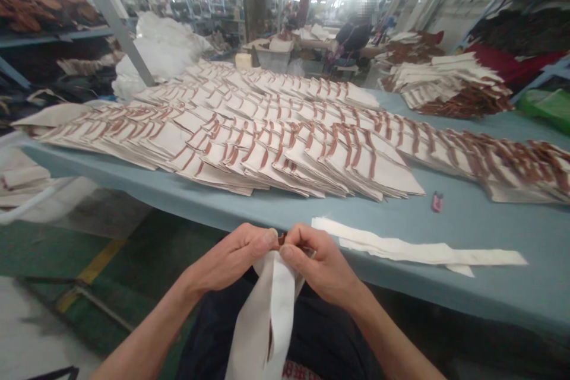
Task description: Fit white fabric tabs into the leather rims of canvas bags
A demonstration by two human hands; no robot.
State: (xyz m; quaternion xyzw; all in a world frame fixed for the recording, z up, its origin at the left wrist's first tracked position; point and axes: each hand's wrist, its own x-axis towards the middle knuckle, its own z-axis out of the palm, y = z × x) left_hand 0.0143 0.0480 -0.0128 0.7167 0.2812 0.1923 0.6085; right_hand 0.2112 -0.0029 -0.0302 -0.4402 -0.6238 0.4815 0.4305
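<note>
Left hand (238, 254) and right hand (317, 261) closed, thumbs against fingers, each pinching the cloth (255, 329) at its upper end.

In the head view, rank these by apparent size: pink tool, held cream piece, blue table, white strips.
1. Blue table
2. Held cream piece and white strips: unsure; the piece is nearer, the strips longer
3. Pink tool

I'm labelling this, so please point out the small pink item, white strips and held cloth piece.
Small pink item (437, 204): head view, its pink body.
White strips (401, 247): head view, top strip's middle.
Held cloth piece (252, 329): head view, hanging part.
</note>
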